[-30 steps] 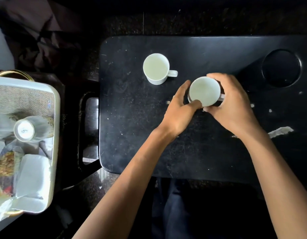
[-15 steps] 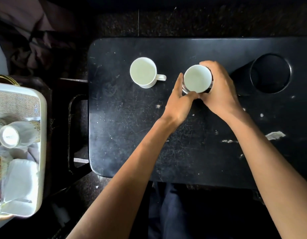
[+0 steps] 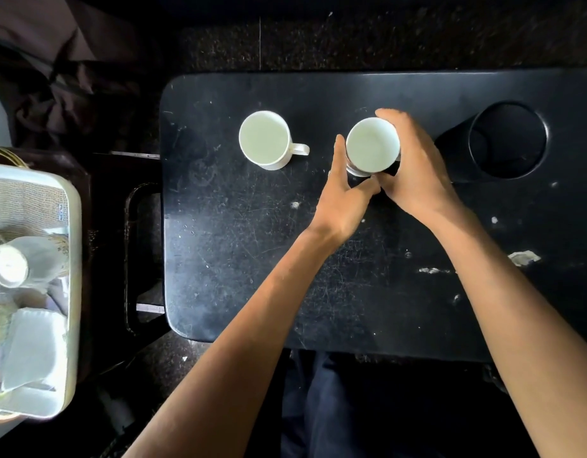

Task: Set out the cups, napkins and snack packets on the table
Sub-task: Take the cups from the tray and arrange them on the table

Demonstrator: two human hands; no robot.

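A black table (image 3: 239, 259), scuffed and speckled with pale marks, fills most of the view, with a round recessed cup well (image 3: 508, 140) sunk near its far right corner. Off the table's left edge and well apart from it sits a pale tray (image 3: 74, 246), holding an overturned cup (image 3: 11, 266) toward its far end, folded white napkins (image 3: 34, 345) at its near end, and what looks like a snack packet at its left side, mostly cut off by the frame. The right hand (image 3: 414, 173) wraps around the right side of a white cup (image 3: 373, 145), fingers curled over its far rim and thumb toward the near side; the cup stands upright near the middle of the table's far edge. The left hand (image 3: 343, 203) is partly open, its fingers laid flat against the cup's left side. A second white cup (image 3: 265, 138) stands upright and free to the left, handle pointing right, near the held one but not touching.
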